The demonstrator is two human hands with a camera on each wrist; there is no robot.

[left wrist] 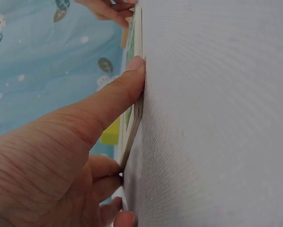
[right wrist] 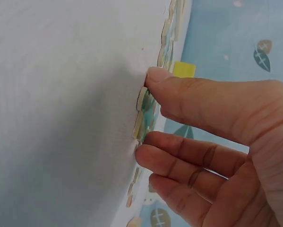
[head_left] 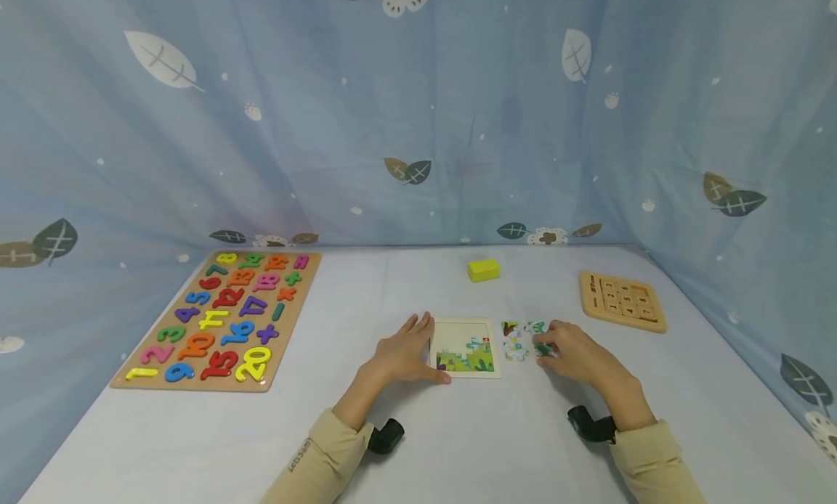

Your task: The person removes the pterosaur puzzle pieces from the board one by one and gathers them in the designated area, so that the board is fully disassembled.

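A square puzzle board point(head_left: 462, 322) with a pale wooden frame lies on the table, its lower part filled with green picture pieces. My left hand point(head_left: 408, 353) rests at its left side, fingers extended along the edge; the thumb point(left wrist: 127, 87) touches the near edge. Right of the board are loose jigsaw pieces point(head_left: 514, 348) with printed colours. My right hand point(head_left: 578, 351) pinches a green jigsaw piece point(right wrist: 146, 116) between thumb and fingers, low over the table. Its fingers partly cover that piece; whether it touches the table I cannot tell.
A number board point(head_left: 216, 322) with colourful raised digits lies at the left. Behind the puzzle stands a yellow block point(head_left: 484, 270). A wooden number-tile board point(head_left: 623, 302) lies at the right. A patterned blue curtain point(head_left: 418, 112) hangs at the back of the white table point(head_left: 451, 446).
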